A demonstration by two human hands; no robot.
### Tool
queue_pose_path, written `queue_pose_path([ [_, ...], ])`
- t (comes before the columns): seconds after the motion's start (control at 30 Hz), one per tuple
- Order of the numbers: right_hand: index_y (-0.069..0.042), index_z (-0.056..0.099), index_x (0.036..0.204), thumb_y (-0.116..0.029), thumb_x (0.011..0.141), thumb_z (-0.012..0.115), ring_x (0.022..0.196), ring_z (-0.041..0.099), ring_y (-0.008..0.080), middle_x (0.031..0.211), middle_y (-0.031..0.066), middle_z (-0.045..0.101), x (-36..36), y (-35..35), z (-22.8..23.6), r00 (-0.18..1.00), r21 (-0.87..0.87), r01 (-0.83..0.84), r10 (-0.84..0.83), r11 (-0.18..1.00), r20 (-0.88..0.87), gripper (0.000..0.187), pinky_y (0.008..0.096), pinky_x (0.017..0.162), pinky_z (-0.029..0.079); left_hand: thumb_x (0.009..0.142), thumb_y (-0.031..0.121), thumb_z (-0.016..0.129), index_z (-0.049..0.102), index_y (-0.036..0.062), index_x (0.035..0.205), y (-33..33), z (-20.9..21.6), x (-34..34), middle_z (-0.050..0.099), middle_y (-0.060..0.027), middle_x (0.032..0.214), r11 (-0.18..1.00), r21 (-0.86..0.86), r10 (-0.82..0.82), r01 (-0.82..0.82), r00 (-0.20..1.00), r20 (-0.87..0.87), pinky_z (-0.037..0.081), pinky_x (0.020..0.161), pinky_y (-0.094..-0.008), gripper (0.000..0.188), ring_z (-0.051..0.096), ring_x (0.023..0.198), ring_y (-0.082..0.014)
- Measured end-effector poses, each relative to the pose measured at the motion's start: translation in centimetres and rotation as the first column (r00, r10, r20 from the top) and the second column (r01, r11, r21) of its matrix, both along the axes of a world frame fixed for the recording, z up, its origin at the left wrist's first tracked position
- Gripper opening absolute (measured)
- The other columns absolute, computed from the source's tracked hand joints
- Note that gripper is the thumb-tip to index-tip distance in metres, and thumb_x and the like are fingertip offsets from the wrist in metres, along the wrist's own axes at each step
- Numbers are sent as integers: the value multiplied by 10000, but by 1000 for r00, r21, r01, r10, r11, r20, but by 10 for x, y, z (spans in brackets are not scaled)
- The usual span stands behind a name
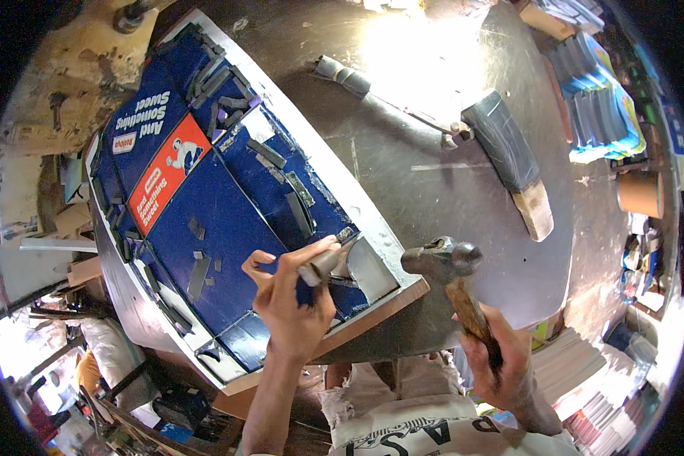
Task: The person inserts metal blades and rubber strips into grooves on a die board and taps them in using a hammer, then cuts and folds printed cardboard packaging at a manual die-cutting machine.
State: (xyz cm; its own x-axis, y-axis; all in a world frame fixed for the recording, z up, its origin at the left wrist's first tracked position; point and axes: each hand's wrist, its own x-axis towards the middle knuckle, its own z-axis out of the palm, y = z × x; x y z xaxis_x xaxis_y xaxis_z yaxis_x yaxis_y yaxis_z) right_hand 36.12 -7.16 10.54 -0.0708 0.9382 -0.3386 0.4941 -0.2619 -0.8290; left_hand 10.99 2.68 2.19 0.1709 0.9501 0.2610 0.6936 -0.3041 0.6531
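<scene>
My right hand [498,357] is wrapped around the wooden handle of a hammer [442,260]. The hammer's dark steel head is raised over the near right corner of the printed stack. My left hand [292,292] grips a pale, rod-shaped tool [321,267] between thumb and fingers, its blunt end facing up. Its lower end is hidden, so its exact kind is unclear. Under this hand lies a thick stack of printed sheets [243,235], dark blue with a red panel and white borders. Dark cut strips [300,213] lie loose on it, mostly along its edges.
The stack rests on a dark worktable [403,182]. Farther off on the table are a thin tool with a wrapped handle [346,76] and a dark-wrapped wooden block [505,144]. Blue-edged paper piles [596,99] stand at right, with more paper [574,365] below them.
</scene>
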Motion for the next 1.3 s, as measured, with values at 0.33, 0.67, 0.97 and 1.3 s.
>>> queue_pose_path([
  [0.33,-12,474,1375,-188,994,564,677,658,187,829,135,658,1,4,3,999,-133,9,-14,991,-38,430,319,632,534,722,-93,619,631,107,1102,1,0,2,747,-45,1148,994,28,-100,101,994,-40,268,929,-426,430,703,1001,-116],
  [0.67,18,500,1345,-180,918,692,560,622,177,793,108,627,-6,18,40,867,134,-472,431,871,252,508,327,446,476,799,61,720,598,84,1129,-1,-4,7,723,-103,1199,986,33,-160,165,981,-105,257,934,-442,352,697,1037,-143],
  [0.97,18,543,1300,-214,885,736,460,518,101,687,34,518,-13,36,52,826,181,-546,489,818,280,514,307,350,412,850,146,713,584,92,1023,-3,-8,5,742,-67,1160,994,4,-104,105,989,-104,260,973,-465,222,681,974,-116],
  [1.3,41,468,1367,-191,891,674,457,544,151,697,53,489,-22,38,39,828,153,-545,500,825,254,568,339,377,458,801,-11,693,661,44,1006,4,7,9,715,-96,1040,996,-25,-83,80,987,-138,368,911,-418,215,566,928,-232],
])
